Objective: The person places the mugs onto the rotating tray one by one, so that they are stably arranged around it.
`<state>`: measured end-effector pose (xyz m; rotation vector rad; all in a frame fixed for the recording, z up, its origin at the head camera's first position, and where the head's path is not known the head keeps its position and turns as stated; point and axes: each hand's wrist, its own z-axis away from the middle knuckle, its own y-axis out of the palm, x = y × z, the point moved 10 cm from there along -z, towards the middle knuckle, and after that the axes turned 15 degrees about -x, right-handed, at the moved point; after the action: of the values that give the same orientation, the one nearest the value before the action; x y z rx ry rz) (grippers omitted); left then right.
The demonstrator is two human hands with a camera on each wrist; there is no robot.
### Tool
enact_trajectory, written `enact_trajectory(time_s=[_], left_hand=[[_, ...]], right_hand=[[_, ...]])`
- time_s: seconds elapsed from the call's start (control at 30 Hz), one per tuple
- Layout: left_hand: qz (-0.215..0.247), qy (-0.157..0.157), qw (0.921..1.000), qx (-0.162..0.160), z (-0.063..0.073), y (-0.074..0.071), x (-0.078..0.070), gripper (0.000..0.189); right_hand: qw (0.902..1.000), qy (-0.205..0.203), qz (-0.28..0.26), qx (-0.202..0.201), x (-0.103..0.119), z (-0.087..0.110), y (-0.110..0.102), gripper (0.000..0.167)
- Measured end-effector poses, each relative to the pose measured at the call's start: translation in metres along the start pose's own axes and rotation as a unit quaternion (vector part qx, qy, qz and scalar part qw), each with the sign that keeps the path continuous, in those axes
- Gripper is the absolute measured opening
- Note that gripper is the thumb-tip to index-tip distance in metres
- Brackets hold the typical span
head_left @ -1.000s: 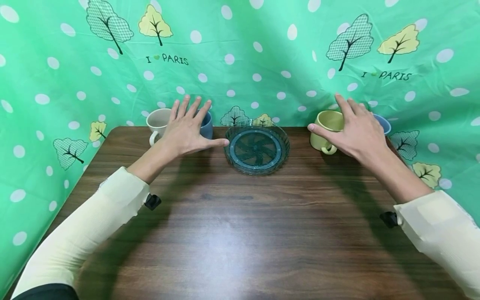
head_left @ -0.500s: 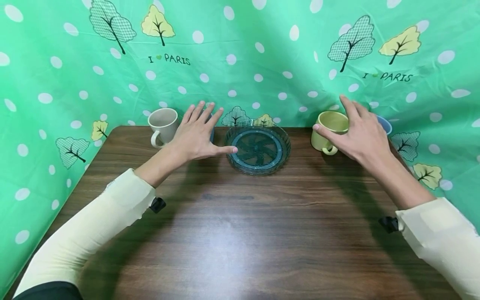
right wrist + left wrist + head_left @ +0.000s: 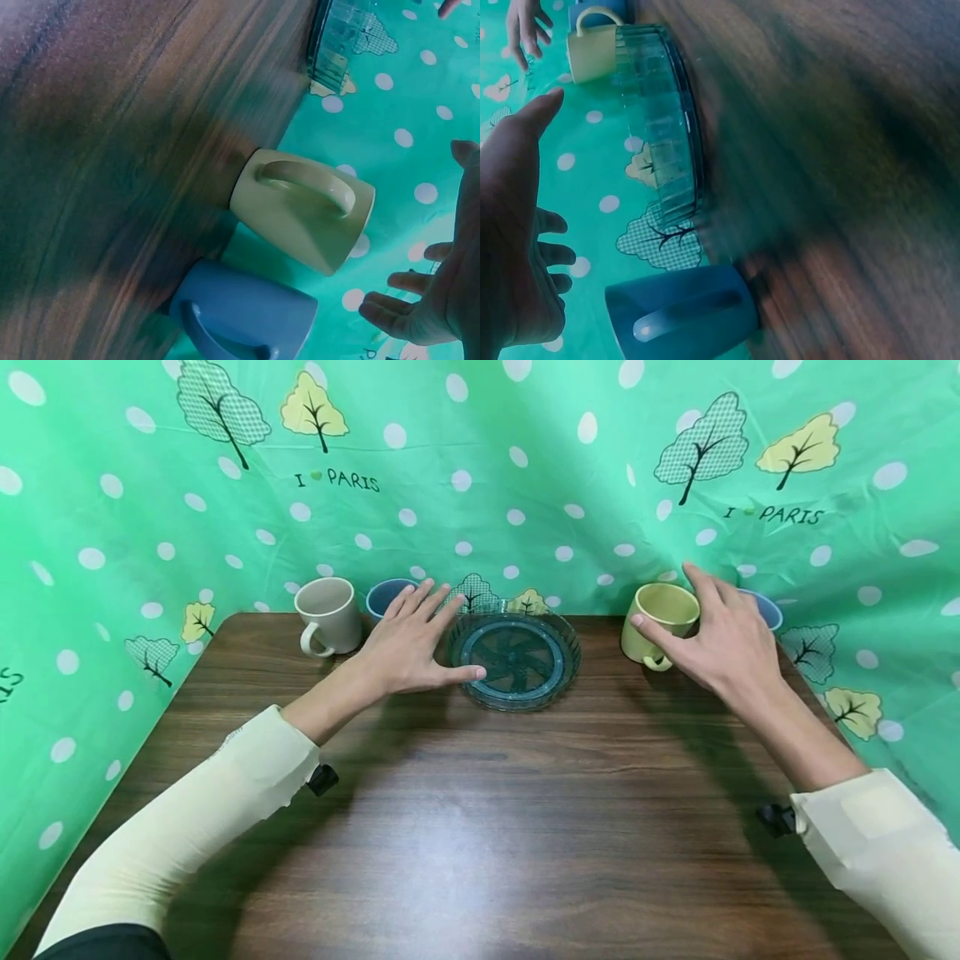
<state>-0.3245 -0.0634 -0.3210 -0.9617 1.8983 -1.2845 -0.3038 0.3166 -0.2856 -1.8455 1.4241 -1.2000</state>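
Observation:
My left hand (image 3: pixel 411 647) hovers with spread fingers in front of a dark blue mug (image 3: pixel 384 597), its thumb overlapping the left rim of a clear glass dish (image 3: pixel 517 693) in the head view. In the left wrist view that blue mug (image 3: pixel 682 311) stands below the dish (image 3: pixel 660 120), apart from the fingers. My right hand (image 3: pixel 731 643) hangs above a yellow mug (image 3: pixel 660 610) and a lighter blue mug (image 3: pixel 765 610), which it partly hides. Both the yellow mug (image 3: pixel 304 210) and the blue mug (image 3: pixel 244 311) stand clear of the right fingers in the right wrist view.
A greyish-white mug (image 3: pixel 330 614) stands at the back left, handle toward the front. The brown wooden table (image 3: pixel 480 827) stretches forward of the row of mugs and dish. A green dotted cloth (image 3: pixel 525 485) hangs behind and at both sides.
My left hand has moved right and slightly nearer, uncovering the white mug and part of the dark blue mug. My right hand has shifted a little lower, with its fingers drawn slightly in.

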Motion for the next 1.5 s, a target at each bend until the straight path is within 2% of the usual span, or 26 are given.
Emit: enact_trajectory(time_s=[0.33, 0.6, 0.8, 1.1, 1.5], left_hand=[[0.03, 0.012, 0.9995, 0.004, 0.008, 0.014, -0.008, 0.103], [0.06, 0.002, 0.9981, 0.015, 0.013, 0.026, -0.007, 0.097], [0.064, 0.011, 0.9976, 0.024, 0.017, 0.034, -0.008, 0.09], [0.077, 0.017, 0.9965, 0.028, 0.02, 0.041, -0.009, 0.078], [0.088, 0.027, 0.995, 0.038, 0.029, 0.05, -0.008, 0.072]], right_hand=[[0.9999, 0.007, -0.003, -0.013, -0.004, 0.004, -0.002, 0.105], [0.9993, 0.007, -0.018, -0.031, -0.005, 0.01, -0.001, 0.097], [0.9993, 0.015, -0.02, -0.028, -0.011, 0.015, 0.003, 0.094], [0.9985, 0.023, -0.04, -0.031, -0.016, 0.022, 0.005, 0.091], [0.9961, 0.047, -0.069, -0.029, -0.026, 0.029, 0.011, 0.095]])
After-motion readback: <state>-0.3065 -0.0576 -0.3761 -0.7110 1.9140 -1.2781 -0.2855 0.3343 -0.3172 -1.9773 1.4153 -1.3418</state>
